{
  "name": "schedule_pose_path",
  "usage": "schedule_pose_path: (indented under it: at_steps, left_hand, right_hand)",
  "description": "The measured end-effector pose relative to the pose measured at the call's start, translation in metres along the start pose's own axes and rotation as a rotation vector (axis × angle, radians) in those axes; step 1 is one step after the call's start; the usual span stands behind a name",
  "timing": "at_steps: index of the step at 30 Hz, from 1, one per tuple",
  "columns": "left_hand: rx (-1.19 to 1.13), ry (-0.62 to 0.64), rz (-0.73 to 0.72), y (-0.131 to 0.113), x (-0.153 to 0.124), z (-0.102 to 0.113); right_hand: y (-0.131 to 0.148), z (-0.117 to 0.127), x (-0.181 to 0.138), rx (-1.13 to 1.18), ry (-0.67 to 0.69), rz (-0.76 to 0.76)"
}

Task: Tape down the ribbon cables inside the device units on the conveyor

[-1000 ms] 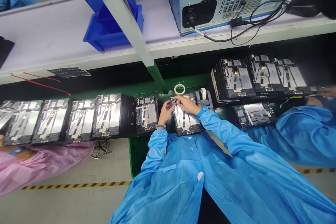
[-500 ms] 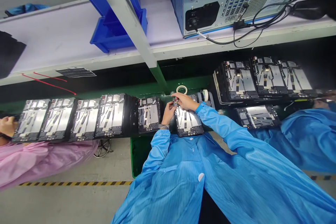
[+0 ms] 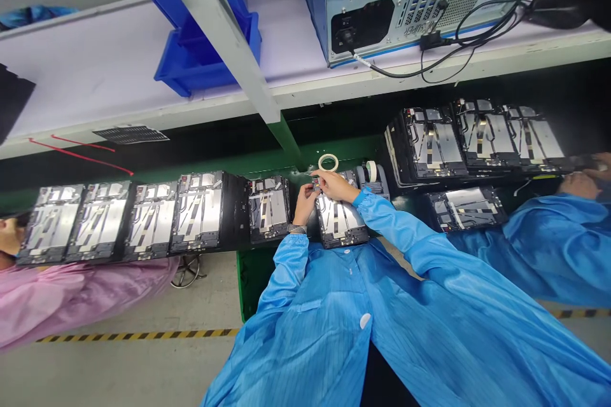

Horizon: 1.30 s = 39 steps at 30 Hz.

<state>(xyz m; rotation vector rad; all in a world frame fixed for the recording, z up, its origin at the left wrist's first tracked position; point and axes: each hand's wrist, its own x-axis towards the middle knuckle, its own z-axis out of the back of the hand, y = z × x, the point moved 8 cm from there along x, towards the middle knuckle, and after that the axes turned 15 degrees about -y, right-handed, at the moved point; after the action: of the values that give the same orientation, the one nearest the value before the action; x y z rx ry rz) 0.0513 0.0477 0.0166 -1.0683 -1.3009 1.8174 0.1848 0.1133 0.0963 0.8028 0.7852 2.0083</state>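
An opened tablet [image 3: 340, 221], with silver battery plates and black frame, lies in front of me close to the bench edge. At its upper left corner my left hand [image 3: 304, 205] has its fingers closed together. My right hand [image 3: 336, 186] reaches over the tablet's top and pinches at the same corner, its fingertips meeting the left ones. A thin light sliver sticks out leftward by the right fingers; its kind is unclear. What either hand grips is too small to make out. Just left stands another opened tablet [image 3: 268, 208] on a stack.
Tape rolls [image 3: 328, 163] and a tape dispenser [image 3: 375, 179] sit behind the tablet. Stacked tablets [image 3: 198, 213] line the left, more [image 3: 432, 143] the right. Co-workers' sleeves [image 3: 86, 296] show both sides. Overhead, a shelf carries a blue bin [image 3: 205, 63] and computer case [image 3: 372, 25].
Both hands stay at the tablet's upper left corner, with only slight finger shifts. The whole view has shifted a little. The hand of the co-worker on the right shows more.
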Motion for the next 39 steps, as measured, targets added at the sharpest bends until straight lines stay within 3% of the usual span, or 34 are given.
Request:
schedule_pose_path:
  at_steps: [7, 12, 20, 22, 24, 27, 30, 34, 39]
  left_hand:
    - [0.002, 0.017, 0.005, 0.001, 0.002, -0.001]
    - [0.044, 0.018, 0.0, 0.0, 0.002, -0.001]
    - [0.001, -0.023, 0.008, 0.001, 0.003, 0.0]
    - [0.014, -0.025, 0.015, 0.002, 0.003, 0.0]
    - [0.027, -0.025, 0.017, 0.002, 0.002, 0.0]
    - [0.028, -0.024, 0.001, 0.0, 0.001, -0.001]
    - [0.022, -0.029, -0.023, -0.001, 0.0, 0.0]
    - [0.038, -0.052, -0.091, -0.009, -0.001, 0.002]
    - [0.062, -0.065, -0.187, -0.025, -0.005, 0.003]
  right_hand:
    - [0.009, 0.002, 0.0, 0.028, -0.016, 0.079]
    - [0.006, -0.001, 0.0, 0.0, 0.012, 0.04]
    - [0.01, 0.013, -0.013, 0.017, -0.097, -0.02]
    - [0.012, 0.025, -0.018, 0.159, -0.209, -0.137]
    - [0.011, 0.03, -0.03, 0.444, -0.302, -0.354]
    - [0.018, 0.011, -0.057, 0.998, -0.291, -0.708]
    - [0.028, -0.014, -0.08, 1.346, -0.253, -0.924]
    - [0.02, -0.036, -0.09, 1.453, -0.264, -1.062]
    - [0.011, -0.043, -0.084, 1.465, -0.231, -1.042]
